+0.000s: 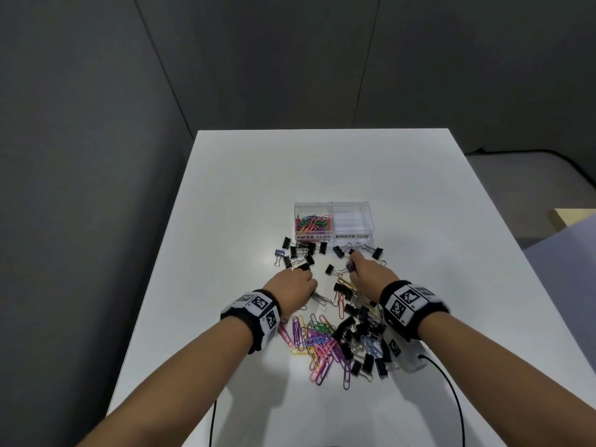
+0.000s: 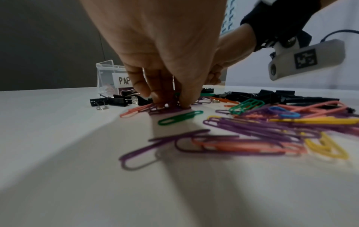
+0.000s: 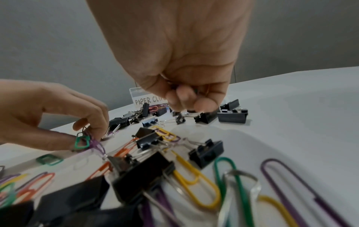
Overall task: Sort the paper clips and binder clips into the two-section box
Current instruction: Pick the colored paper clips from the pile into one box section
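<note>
Left hand [image 2: 161, 50] fingertips [image 2: 184, 102] pinch purple paper clips [image 2: 165, 108] off table [image 2: 58, 138]; green paper clip [image 2: 180, 117] just beside.

White table [image 1: 322, 172] carries clear two-section box [image 1: 333, 221] beyond the fingers, black binder clips [image 1: 298, 253] scattered just ahead of the fingertips, coloured paper clips [image 1: 317, 340] heaped behind them, under the wrists.

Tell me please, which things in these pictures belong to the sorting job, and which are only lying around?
Belong to the job:
- two-section box, labelled PAPER CLIPS and BINDER CLIPS
- coloured paper clips on the table
- black binder clips on the table
- left hand, pinching paper clips
- right hand, gripping small clips

Only lying around:
- white table
- black cable
</note>
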Motion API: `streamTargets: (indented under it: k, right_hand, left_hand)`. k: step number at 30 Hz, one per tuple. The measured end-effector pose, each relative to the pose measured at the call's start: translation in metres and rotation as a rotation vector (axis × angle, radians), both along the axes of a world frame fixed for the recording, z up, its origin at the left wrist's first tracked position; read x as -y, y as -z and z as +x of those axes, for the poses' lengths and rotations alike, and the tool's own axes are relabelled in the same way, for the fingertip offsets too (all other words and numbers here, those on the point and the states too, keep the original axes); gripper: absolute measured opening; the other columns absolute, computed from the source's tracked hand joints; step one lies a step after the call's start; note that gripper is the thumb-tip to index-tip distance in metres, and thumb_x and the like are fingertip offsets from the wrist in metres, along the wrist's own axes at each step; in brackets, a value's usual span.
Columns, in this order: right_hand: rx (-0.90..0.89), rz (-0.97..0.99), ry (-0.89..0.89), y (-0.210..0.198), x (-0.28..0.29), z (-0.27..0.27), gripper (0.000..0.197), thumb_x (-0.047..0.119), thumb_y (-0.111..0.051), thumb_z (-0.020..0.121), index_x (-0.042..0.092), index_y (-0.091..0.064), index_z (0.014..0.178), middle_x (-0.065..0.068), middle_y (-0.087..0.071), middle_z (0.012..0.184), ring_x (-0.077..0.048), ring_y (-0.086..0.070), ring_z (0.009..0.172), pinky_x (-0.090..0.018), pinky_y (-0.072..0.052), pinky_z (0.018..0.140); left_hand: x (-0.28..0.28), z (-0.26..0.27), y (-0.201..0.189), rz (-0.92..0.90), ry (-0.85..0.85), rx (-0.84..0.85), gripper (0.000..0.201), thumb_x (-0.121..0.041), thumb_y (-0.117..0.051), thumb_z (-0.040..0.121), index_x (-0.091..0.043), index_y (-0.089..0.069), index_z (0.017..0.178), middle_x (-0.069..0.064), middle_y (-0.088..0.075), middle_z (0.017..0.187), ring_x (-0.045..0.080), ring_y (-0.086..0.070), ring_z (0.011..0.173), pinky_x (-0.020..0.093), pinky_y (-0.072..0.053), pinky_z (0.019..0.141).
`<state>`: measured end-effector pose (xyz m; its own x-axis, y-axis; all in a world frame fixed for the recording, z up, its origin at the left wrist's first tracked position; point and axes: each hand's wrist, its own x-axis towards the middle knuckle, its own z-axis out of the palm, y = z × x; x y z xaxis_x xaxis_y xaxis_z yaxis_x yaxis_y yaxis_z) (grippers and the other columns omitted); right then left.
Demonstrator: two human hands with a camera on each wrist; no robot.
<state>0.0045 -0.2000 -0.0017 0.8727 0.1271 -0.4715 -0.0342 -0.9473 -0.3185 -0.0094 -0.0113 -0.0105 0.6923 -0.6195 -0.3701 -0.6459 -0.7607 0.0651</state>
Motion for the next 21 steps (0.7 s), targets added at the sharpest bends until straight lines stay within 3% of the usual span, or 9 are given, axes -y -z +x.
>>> streamTargets:
  k: [3, 6, 9, 12, 15, 18, 21]
  right_hand:
    - [0.041, -0.074, -0.032, -0.005, 0.004, -0.004, 0.019, 0.025, -0.033, 0.097, 0.012, -0.039, 0.110, 0.001, -0.044, 0.063, -0.023, -0.046, 0.061, -0.030, -0.034, 0.058]
    - [0.042, -0.132, -0.087, -0.007, 0.008, -0.005, 0.030, 0.035, -0.030, 0.100, 0.010, -0.044, 0.110, -0.003, -0.052, 0.078, -0.022, -0.049, 0.072, -0.031, -0.037, 0.064]
    - [0.022, -0.079, -0.062, -0.005, 0.010, -0.001, 0.027, 0.030, -0.027, 0.102, 0.010, -0.045, 0.107, -0.007, -0.052, 0.082, -0.022, -0.048, 0.073, -0.031, -0.036, 0.066]
    - [0.011, -0.035, -0.058, 0.002, 0.008, 0.000, 0.010, 0.012, -0.032, 0.099, 0.011, -0.038, 0.092, -0.009, -0.050, 0.085, -0.021, -0.045, 0.071, -0.030, -0.033, 0.064]
    - [0.032, -0.070, -0.063, 0.003, 0.004, -0.002, 0.010, 0.008, -0.037, 0.096, 0.008, -0.046, 0.099, -0.007, -0.051, 0.088, -0.021, -0.047, 0.071, -0.026, -0.033, 0.059]
    - [0.039, -0.127, -0.049, 0.000, -0.001, -0.004, 0.023, 0.025, -0.041, 0.097, 0.009, -0.050, 0.111, -0.009, -0.062, 0.101, -0.028, -0.060, 0.093, -0.030, -0.040, 0.070]
    - [-0.003, -0.126, -0.014, 0.002, -0.004, -0.005, 0.023, 0.029, -0.049, 0.092, 0.012, -0.054, 0.107, -0.008, -0.064, 0.107, -0.026, -0.060, 0.098, -0.029, -0.041, 0.074]
  left_hand:
    - [-0.001, 0.001, -0.001, -0.032, -0.056, -0.037, 0.028, -0.016, -0.039, 0.097, -0.002, -0.053, 0.117, 0.013, -0.053, 0.120, 0.030, -0.053, 0.109, 0.039, -0.044, 0.086]
    - [-0.006, 0.002, -0.004, -0.118, -0.148, -0.075, 0.030, -0.019, -0.040, 0.098, -0.005, -0.053, 0.121, 0.011, -0.054, 0.122, 0.028, -0.056, 0.109, 0.037, -0.046, 0.087]
    - [-0.015, 0.004, -0.006, -0.167, -0.180, -0.093, 0.034, -0.016, -0.037, 0.100, -0.007, -0.047, 0.130, 0.010, -0.052, 0.128, 0.027, -0.055, 0.112, 0.036, -0.046, 0.091]
    - [-0.025, 0.004, -0.004, -0.176, -0.211, -0.117, 0.036, -0.014, -0.036, 0.100, -0.008, -0.042, 0.134, 0.010, -0.048, 0.131, 0.026, -0.055, 0.111, 0.035, -0.046, 0.090]
    - [-0.029, 0.002, -0.004, -0.199, -0.305, -0.136, 0.031, -0.010, -0.036, 0.098, -0.006, -0.044, 0.127, 0.013, -0.050, 0.125, 0.028, -0.055, 0.107, 0.033, -0.043, 0.087]
    - [-0.032, 0.004, -0.006, -0.241, -0.425, -0.164, 0.024, -0.006, -0.034, 0.096, -0.006, -0.047, 0.116, 0.015, -0.057, 0.114, 0.028, -0.054, 0.097, 0.032, -0.040, 0.082]
    - [-0.033, 0.005, -0.005, -0.240, -0.452, -0.111, 0.019, -0.019, -0.033, 0.098, -0.007, -0.046, 0.107, 0.013, -0.060, 0.102, 0.024, -0.050, 0.083, 0.032, -0.036, 0.072]
